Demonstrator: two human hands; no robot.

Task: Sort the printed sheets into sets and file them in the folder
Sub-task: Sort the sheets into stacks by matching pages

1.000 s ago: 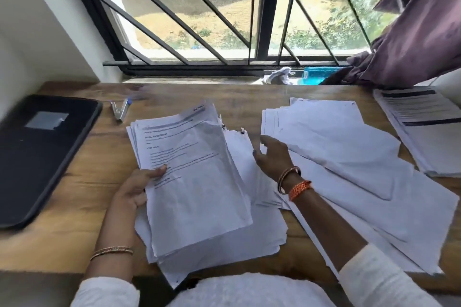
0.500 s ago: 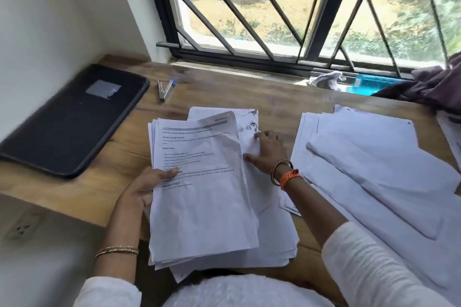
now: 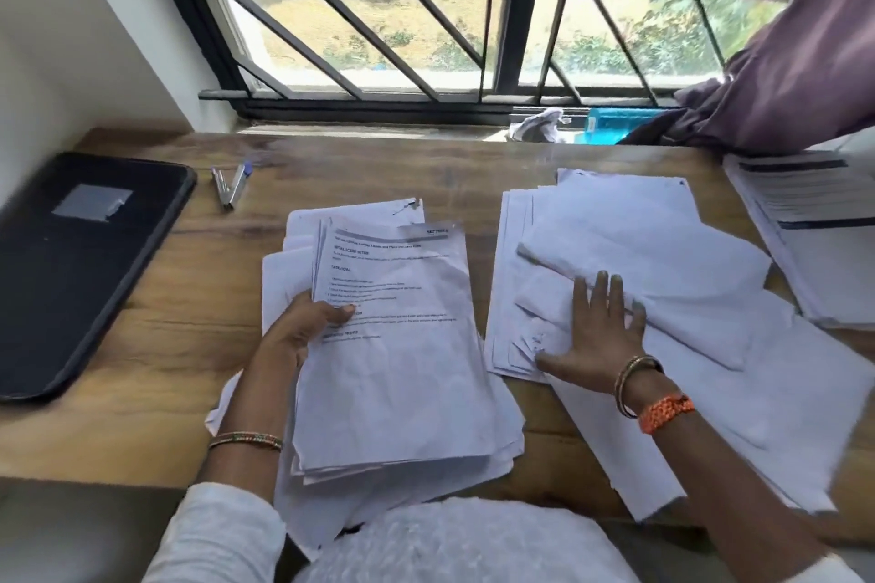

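At centre frame, a stack of printed sheets (image 3: 393, 355) is held by the left hand (image 3: 303, 327); the thumb is laid over the printed top page and the fingers are curled beneath the stack's left edge, so the hand is clamped on the paper. The stack's lower end overhangs the near edge of the worktop (image 3: 156, 346). To the right of centre, the right hand (image 3: 596, 341) is laid flat, fingers spread apart, on a loose spread of blank-side sheets (image 3: 653, 279); nothing is gripped by it. A third pile of printed pages (image 3: 805, 223) is seen at the right edge of the frame. At the left of the frame, the dark folder (image 3: 80, 265) is lying closed on the worktop, well apart from all sheets. A stapler (image 3: 229, 187) is placed beside its upper right corner.

Sorting is judged to be in progress; nothing is yet filed.

Hazards from this position:
- Lower sheets of the held stack may be lost over the worktop edge, since only one side is clamped.
- The fanned, creased sheets under the right hand may be dragged together if one is slid out, and sets may be mixed.
- Further creasing may be caused by palm pressure.
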